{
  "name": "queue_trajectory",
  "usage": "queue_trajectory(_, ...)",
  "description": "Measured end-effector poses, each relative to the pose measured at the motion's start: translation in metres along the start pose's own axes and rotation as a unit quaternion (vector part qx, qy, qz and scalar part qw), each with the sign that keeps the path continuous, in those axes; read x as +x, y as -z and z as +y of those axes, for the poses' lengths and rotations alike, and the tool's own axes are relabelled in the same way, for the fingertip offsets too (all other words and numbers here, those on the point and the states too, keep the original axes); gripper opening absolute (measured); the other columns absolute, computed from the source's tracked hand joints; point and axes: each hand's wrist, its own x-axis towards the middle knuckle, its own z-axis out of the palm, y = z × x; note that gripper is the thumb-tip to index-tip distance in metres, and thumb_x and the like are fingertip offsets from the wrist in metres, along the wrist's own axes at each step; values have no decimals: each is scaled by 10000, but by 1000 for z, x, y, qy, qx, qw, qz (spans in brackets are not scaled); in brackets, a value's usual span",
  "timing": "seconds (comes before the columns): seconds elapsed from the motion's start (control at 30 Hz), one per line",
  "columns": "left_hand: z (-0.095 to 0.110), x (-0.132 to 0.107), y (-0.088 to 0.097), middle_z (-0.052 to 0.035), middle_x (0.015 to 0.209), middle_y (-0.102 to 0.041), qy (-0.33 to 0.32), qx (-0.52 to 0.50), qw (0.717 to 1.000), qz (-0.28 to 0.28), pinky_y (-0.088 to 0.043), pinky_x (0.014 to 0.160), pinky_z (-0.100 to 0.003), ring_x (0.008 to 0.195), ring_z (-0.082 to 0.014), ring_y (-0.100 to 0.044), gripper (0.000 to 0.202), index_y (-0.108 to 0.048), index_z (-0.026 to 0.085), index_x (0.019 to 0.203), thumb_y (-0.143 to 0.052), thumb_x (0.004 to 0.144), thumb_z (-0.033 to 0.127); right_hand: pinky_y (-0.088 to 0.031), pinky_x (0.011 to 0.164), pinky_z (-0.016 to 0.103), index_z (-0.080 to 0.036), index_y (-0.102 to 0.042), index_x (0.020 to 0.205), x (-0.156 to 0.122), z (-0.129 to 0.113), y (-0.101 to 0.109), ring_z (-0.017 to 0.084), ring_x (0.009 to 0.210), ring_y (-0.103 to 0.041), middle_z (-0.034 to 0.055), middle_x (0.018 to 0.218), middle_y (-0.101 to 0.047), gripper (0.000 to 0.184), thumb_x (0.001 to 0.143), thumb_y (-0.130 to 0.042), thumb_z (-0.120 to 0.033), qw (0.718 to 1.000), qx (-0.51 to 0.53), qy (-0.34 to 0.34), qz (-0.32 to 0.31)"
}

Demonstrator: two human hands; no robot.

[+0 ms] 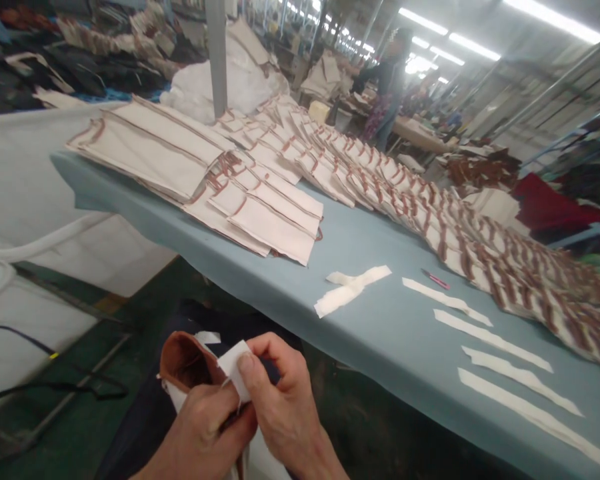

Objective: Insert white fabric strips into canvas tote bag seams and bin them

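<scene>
Low in the picture, below the table's edge, my left hand [200, 430] grips a brown and cream fabric piece [185, 363] from underneath. My right hand [280, 400] presses its thumb and fingers on a small white fabric patch [233, 370] laid against that piece. Both hands touch each other over my lap. The lower part of the piece is hidden behind my hands.
A blue-grey table [380, 333] carries white fabric strips [500, 363], a folded white strip [353, 287], a red pen [435, 279], and long overlapping rows of cream pieces with brown trim [430, 213]. A person [390, 87] stands far back. Cables lie on the green floor [55, 387].
</scene>
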Motion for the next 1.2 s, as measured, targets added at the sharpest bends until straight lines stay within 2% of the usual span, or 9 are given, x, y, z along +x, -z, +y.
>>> queue_trajectory(0.07, 5, -4, 5, 32, 596, -701, 64, -5, 996, 55, -466, 521, -255, 517, -169, -633, 301, -810, 256, 871, -677, 1035, 471, -507, 645, 280, -221, -760, 879, 5, 18, -6, 172, 665, -645, 25, 758, -754, 455, 1053, -719, -639, 997, 62, -4, 55)
queue_trajectory(0.2, 5, -15, 17, 22, 670, -614, 138, -7, 974, 177, -489, 561, -281, 598, -192, -552, 543, -614, 264, 793, -512, 1127, 680, -478, 578, 255, -240, -614, 805, 2, 79, -23, 130, 569, -543, -34, 668, -623, 643, 1022, -660, -843, 978, 119, -25, 167)
queue_trajectory(0.4, -22, -41, 28, 24, 710, -492, 133, -12, 979, 155, -449, 578, -295, 627, -190, -446, 692, -502, 269, 753, -386, 1114, 848, -353, 493, 228, -256, -551, 798, -25, 151, -39, 114, 536, -408, -79, 618, -475, 675, 970, -667, -899, 970, 118, -95, 192)
queue_trajectory(0.53, -28, -65, 40, 30, 636, -485, 152, -14, 980, 125, -423, 510, -280, 565, -181, -426, 745, -496, 269, 709, -337, 1094, 886, -345, 510, 234, -255, -564, 832, -31, 166, -35, 113, 550, -390, -86, 645, -451, 662, 962, -668, -895, 967, 112, -120, 195)
queue_trajectory(0.63, -19, -77, 50, 10, 681, -636, 159, 21, 983, 91, -511, 608, -261, 627, -193, -575, 672, -647, 247, 737, -475, 1099, 786, -325, 516, 241, -253, -569, 842, -32, 170, -34, 113, 546, -368, -96, 635, -430, 674, 954, -653, -912, 968, 102, -131, 186)
queue_trajectory(0.77, 2, -76, 58, 10, 780, -793, 174, 78, 981, 44, -551, 705, -217, 741, -199, -739, 428, -807, 253, 818, -659, 1064, 571, -350, 558, 259, -254, -566, 826, -29, 165, -33, 126, 583, -411, -86, 648, -457, 670, 957, -641, -907, 974, 79, -127, 172)
queue_trajectory(0.93, 10, -57, 59, -7, 806, -820, 194, 25, 981, 18, -550, 728, -219, 763, -201, -750, 462, -817, 236, 861, -624, 1099, 582, -385, 615, 278, -238, -601, 785, -18, 139, -15, 135, 618, -459, -65, 649, -511, 640, 949, -701, -848, 985, 41, -105, 132)
queue_trajectory(1.1, 6, -34, 60, -22, 783, -802, 156, -6, 988, -17, -525, 687, -224, 726, -195, -705, 527, -814, 220, 801, -617, 1104, 604, -375, 615, 268, -204, -685, 805, -18, 70, 21, 119, 612, -453, -53, 656, -555, 579, 940, -801, -755, 994, 24, -91, 52)
queue_trajectory(1.2, 14, -18, 64, -8, 747, -744, 143, -28, 988, -46, -491, 640, -221, 672, -173, -626, 523, -856, 224, 853, -613, 1107, 611, -301, 560, 256, -203, -684, 851, -27, 18, 34, 102, 579, -359, -69, 641, -504, 563, 992, -764, -743, 987, 51, -132, -75)
